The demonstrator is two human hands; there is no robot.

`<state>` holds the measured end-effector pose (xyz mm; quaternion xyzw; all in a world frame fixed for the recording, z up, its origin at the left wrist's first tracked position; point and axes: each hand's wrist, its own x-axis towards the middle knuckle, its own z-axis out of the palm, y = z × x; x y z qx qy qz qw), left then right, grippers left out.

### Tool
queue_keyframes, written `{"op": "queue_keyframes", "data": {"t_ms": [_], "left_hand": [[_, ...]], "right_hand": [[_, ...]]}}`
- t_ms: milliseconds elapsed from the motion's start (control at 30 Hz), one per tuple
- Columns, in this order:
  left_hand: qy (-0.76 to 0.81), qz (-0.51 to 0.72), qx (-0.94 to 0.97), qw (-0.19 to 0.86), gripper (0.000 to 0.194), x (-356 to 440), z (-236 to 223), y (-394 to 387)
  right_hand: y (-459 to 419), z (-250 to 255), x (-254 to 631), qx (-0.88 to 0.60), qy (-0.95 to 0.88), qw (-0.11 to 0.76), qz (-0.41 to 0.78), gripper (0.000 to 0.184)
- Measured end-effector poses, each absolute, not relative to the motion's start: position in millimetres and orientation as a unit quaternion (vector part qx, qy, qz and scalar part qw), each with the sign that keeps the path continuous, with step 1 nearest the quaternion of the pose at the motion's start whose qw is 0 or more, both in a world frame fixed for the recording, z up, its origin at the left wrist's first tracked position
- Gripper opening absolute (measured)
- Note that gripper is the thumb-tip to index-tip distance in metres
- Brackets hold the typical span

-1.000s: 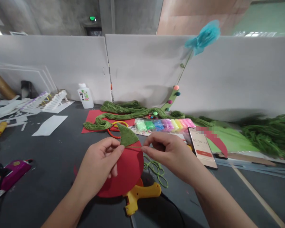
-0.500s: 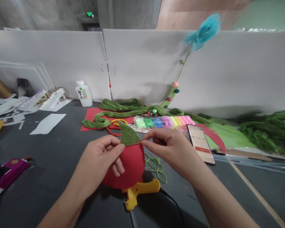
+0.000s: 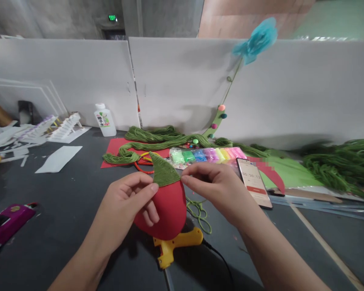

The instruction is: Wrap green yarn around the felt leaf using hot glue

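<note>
My left hand (image 3: 130,200) is closed on a red cutout (image 3: 170,210), rounded below, with a pointed upper end. Green yarn (image 3: 165,171) covers that pointed end in close rows. The thumb and fingers grip its left edge, near where green meets red. At the right corner of the yarn-covered part, my right hand (image 3: 216,186) pinches the yarn between thumb and index finger; the strand itself hardly shows there. Loose loops of green yarn (image 3: 200,214) lie on the table behind the cutout. Below the cutout rests a yellow glue gun (image 3: 178,242), partly covered by it.
A phone (image 3: 255,184) with a running timer lies right of my right hand. Behind are skeins of green yarn (image 3: 157,139), packs of coloured clay (image 3: 208,155) and a white bottle (image 3: 105,121). A purple box (image 3: 12,222) stands left; white boards close off the back.
The pale brown line along the lower edge of the green part is now covered by green yarn. The cutout has tilted slightly; both hands stay nearly in place.
</note>
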<state>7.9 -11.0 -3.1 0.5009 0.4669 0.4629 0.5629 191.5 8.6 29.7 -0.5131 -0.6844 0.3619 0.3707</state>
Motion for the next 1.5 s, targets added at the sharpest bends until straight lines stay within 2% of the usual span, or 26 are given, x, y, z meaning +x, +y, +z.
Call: {"op": "queue_keyframes", "data": {"t_ms": [300,600,867,1200,1500], "left_hand": [[0.430,0.418,0.466,0.650,0.015,7.4,1.6,-12.2],[0.401,0.408,0.476,0.668,0.011,4.6,-0.7,-10.9],[0.418,0.406,0.491,0.648,0.014,3.5,-0.1,-13.2],[0.445,0.402,0.512,0.615,0.015,2.9,-5.6,-9.8],[0.491,0.421,0.538,0.540,0.006,9.2,5.6,-11.4]], "right_hand": [[8.6,28.0,194.5,-0.443,-0.637,0.398,0.489,0.011],[7.8,28.8,192.6,-0.424,-0.553,0.390,0.602,0.011],[9.2,30.1,196.2,-0.426,-0.574,0.379,0.587,0.009],[8.7,31.4,197.4,-0.448,-0.642,0.360,0.508,0.009],[8.9,27.8,191.0,-0.456,-0.652,0.365,0.483,0.009]]}}
